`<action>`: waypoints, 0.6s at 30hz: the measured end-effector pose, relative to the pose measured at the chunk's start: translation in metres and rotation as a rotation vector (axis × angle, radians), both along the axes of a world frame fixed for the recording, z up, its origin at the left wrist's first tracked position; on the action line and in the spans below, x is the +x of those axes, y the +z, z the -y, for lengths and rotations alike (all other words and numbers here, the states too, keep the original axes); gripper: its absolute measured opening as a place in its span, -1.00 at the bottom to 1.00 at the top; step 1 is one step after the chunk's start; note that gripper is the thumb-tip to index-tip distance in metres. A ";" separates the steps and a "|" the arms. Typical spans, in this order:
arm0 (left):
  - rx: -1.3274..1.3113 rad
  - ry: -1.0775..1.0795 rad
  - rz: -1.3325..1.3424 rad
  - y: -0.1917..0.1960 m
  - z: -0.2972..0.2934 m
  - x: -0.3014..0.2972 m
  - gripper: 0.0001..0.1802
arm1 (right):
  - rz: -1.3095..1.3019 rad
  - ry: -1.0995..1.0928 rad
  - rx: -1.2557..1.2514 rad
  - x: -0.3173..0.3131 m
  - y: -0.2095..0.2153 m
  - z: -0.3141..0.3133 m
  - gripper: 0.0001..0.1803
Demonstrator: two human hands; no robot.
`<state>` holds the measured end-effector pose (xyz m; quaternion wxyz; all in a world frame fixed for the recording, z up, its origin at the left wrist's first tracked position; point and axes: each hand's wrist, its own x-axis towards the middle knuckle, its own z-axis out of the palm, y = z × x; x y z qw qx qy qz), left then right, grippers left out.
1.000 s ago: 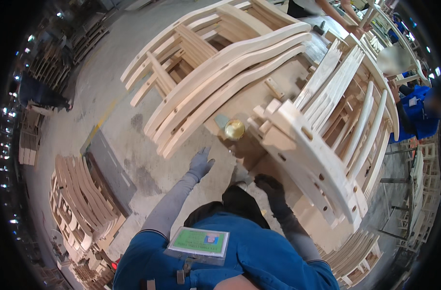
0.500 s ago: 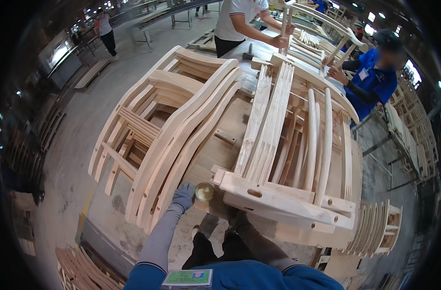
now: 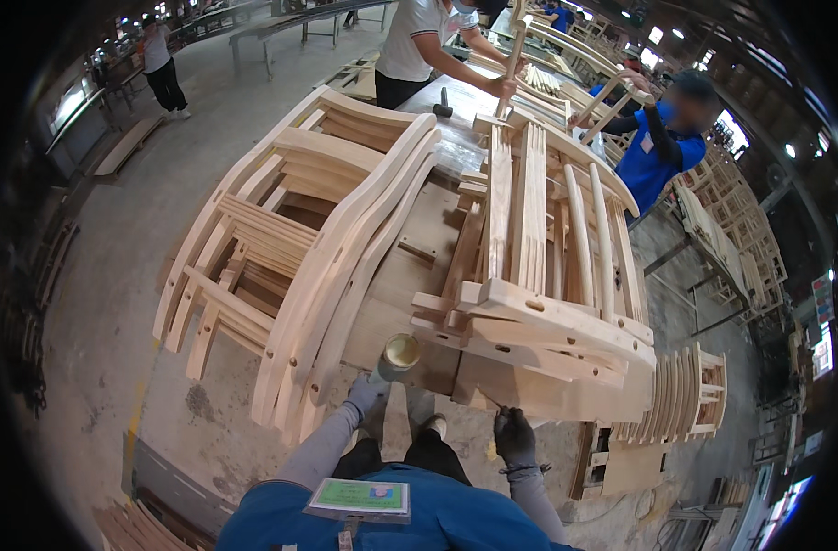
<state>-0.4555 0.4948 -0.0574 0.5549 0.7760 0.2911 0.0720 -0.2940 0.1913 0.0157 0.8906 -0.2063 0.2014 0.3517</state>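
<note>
My left hand (image 3: 365, 393), in a grey glove, grips a small round cup (image 3: 401, 353) with pale yellowish contents. It is just in front of the table's near edge. My right hand (image 3: 514, 435), in a darker glove, is closed around a thin stick (image 3: 489, 400) that points up and left toward the table. Its kind is too small to make out. Beyond my right hand lie stacked wooden chair frames (image 3: 556, 317) with curved slats. To the left of the cup stands another pile of curved wooden frames (image 3: 345, 230).
A hammer (image 3: 444, 103) rests on the far metal tabletop (image 3: 428, 129). Two people, one in white (image 3: 410, 46) and one in blue (image 3: 653, 151), handle a wooden frame there. More slatted frames (image 3: 676, 395) stand at the right, and a bare plywood sheet (image 3: 492, 376) lies near me.
My right hand has come out from beside the near frame, to the right, and the thin stick now shows. The cup has stayed in my left hand. The whole view has shifted.
</note>
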 end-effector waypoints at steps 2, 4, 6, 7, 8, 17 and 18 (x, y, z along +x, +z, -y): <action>-0.501 0.035 0.285 -0.008 -0.001 -0.001 -0.65 | 0.050 -0.042 0.019 -0.013 0.006 0.024 -0.83; -1.340 0.374 0.452 -0.012 -0.002 0.004 -0.71 | 0.040 -0.113 0.009 -0.025 0.017 0.030 -0.81; -0.442 0.176 0.388 -0.018 -0.016 -0.002 -0.74 | -0.049 -0.231 0.027 -0.035 0.040 0.026 -0.77; -0.531 0.213 0.404 -0.021 -0.020 -0.011 -0.74 | 0.049 -0.240 -0.031 -0.038 0.051 0.021 -0.76; -0.647 0.232 0.420 -0.023 -0.017 -0.012 -0.75 | 0.137 -0.195 -0.009 -0.040 0.063 0.029 -0.74; -1.376 0.642 0.510 -0.016 -0.020 0.004 -0.75 | 0.582 -0.181 -0.351 -0.053 0.174 0.007 -0.80; -1.292 0.572 0.492 -0.016 -0.024 0.009 -0.71 | 0.602 -0.177 -0.379 -0.051 0.181 0.004 -0.83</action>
